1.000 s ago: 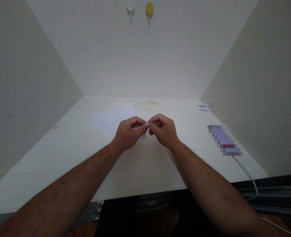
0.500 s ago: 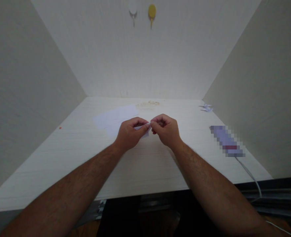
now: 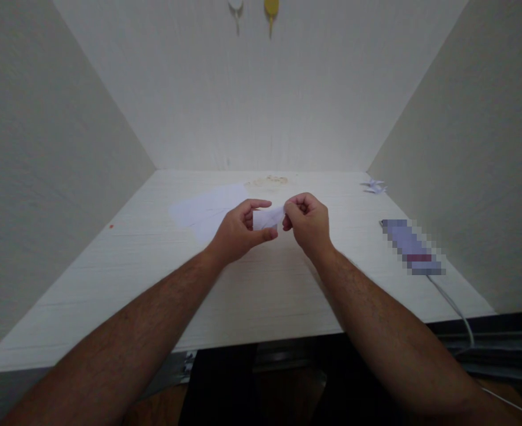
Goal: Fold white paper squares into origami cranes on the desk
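Note:
A small folded piece of white paper (image 3: 267,219) is between my two hands above the table. My right hand (image 3: 309,223) pinches its right end between thumb and fingers. My left hand (image 3: 236,232) is open around the other end, its thumb below the paper and its index finger above, spread apart. The lower fingers of that hand are partly hidden behind the paper, so any light touch there cannot be made out. Flat sheets of white paper (image 3: 207,207) lie on the table just beyond my left hand.
Small folded paper figures (image 3: 376,187) sit at the back right. A blurred-out phone-like device (image 3: 411,245) with a white cable (image 3: 453,307) lies by the right wall. White and yellow hooks (image 3: 271,8) are on the back wall. Pale walls enclose the table (image 3: 252,307).
My left thumb and index finger have spread apart, leaving more of the folded paper showing. My right hand has moved slightly right with its end of the paper. The view has tilted down a little.

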Demonstrator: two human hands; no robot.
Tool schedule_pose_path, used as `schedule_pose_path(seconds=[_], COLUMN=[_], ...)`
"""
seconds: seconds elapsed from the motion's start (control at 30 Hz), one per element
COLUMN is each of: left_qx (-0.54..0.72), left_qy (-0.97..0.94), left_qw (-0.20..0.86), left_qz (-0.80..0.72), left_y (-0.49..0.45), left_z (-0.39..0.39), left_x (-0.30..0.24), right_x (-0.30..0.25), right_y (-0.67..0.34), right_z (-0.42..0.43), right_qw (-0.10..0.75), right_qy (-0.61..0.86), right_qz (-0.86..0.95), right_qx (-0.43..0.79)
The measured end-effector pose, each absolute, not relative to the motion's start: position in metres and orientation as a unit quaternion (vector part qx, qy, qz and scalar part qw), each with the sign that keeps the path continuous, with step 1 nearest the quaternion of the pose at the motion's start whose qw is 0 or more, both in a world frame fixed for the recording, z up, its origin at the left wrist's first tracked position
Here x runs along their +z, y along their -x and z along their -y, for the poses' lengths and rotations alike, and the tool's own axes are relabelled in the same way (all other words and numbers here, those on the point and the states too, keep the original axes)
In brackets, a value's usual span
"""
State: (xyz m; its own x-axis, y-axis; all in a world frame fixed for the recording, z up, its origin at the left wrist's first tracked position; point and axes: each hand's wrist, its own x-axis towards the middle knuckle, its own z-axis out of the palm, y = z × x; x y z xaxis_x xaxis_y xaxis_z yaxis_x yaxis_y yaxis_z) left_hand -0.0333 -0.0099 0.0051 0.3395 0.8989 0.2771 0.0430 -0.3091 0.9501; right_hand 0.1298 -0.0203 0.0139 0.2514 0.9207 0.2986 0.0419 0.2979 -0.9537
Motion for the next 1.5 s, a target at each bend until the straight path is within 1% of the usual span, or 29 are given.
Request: schedule_pose_path(seconds=[0.23, 0.4, 0.67, 0.93, 1.27, 1.5], left_qx=[0.471, 0.477, 0.488, 0.465, 0.449, 0.470], left_qy=[-0.662, -0.630, -0.597, -0.583, -0.590, -0.619], left_qw=[0.445, 0.464, 0.494, 0.542, 0.555, 0.475], left_qz=[-0.376, -0.400, -0.402, -0.387, -0.378, -0.413], left_y=[0.030, 0.030, 0.030, 0.031, 0.030, 0.028], left_z=[0.011, 0.013, 0.010, 0.013, 0.012, 0.016], left_x=[0.003, 0.009, 0.010, 0.011, 0.011, 0.014], right_x=[0.011, 0.014, 0.010, 0.007, 0.008, 0.008], right_y=[-0.129, -0.129, -0.129, -0.132, -0.131, -0.130], right_z=[0.017, 0.019, 0.022, 0.020, 0.019, 0.021], right_qw=[0.625, 0.631, 0.583, 0.595, 0.638, 0.629], right_qy=[0.481, 0.463, 0.420, 0.408, 0.387, 0.412], right_qz=[0.477, 0.460, 0.531, 0.493, 0.495, 0.524], right_qx=[0.389, 0.420, 0.450, 0.486, 0.446, 0.399])
